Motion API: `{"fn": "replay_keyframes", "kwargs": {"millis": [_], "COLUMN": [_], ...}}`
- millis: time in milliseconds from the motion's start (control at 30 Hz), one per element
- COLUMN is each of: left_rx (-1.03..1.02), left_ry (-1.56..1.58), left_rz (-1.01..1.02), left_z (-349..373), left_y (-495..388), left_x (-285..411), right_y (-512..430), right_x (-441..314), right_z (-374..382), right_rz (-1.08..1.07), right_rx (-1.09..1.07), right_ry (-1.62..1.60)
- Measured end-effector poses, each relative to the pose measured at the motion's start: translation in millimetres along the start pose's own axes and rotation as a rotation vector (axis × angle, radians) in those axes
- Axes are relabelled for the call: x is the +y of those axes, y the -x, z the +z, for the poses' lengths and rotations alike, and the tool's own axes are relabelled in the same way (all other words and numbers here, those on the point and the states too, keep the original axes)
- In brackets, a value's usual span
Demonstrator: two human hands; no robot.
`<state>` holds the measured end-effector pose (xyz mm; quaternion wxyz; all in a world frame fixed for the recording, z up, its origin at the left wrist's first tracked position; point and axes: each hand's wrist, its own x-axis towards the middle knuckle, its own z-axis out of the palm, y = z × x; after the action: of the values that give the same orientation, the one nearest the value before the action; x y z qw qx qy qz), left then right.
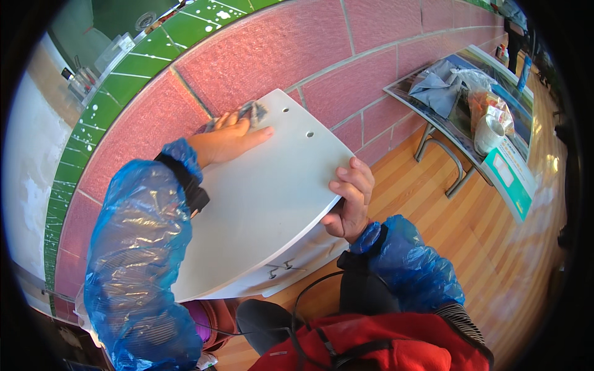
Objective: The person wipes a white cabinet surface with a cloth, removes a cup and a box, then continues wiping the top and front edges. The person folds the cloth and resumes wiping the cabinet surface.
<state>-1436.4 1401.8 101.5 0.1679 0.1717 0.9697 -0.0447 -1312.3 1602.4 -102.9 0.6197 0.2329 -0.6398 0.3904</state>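
Note:
A white cabinet (260,185) with a smooth, curved-edged top stands before me against the tiled wall. Two small round holes show near the far right corner of its top. My left hand (227,139) lies flat at the back edge, pressing a grey cloth (253,112) that is partly hidden under the fingers. With fingertips on top and thumb below, my right hand (350,199) grips the right corner of the cabinet. Two metal handles (280,269) are visible on the cabinet's front. Blue plastic sleeve covers (139,241) are on both forearms.
Pink wall tiles (269,55) rise behind the cabinet to a green tiled ledge (116,83). On the right, a low table (420,99) bears a grey cloth, plastic bags, a cup (489,134) and a green-and-white box (510,181). A black cable (297,301) crosses my lap. Another person stands far right.

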Motion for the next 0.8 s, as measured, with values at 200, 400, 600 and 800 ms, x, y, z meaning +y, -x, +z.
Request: {"fn": "replay_keyframes", "kwargs": {"millis": [200,400,600,800], "left_rx": [0.061,0.054,-0.073,-0.115], "left_ry": [-0.068,-0.120,-0.094,-0.078], "left_rz": [0.209,0.426,0.322,0.316], "left_z": [-15.8,-20.8,-6.5,30.3], "left_y": [-65.2,-69.7,8.1,113.1], "left_x": [49.4,44.7,7.8,-57.3], "right_y": [-2.6,-4.7,-3.7,-4.5], "right_x": [-1.7,-0.6,3.4,4.6], "right_z": [-1.1,-4.7,-5.6,-8.1], "right_rz": [0.009,-0.008,-0.030,-0.037], "right_rx": [0.000,-0.020,-0.032,-0.039], "right_ry": [-0.063,-0.068,0.012,0.044]}}
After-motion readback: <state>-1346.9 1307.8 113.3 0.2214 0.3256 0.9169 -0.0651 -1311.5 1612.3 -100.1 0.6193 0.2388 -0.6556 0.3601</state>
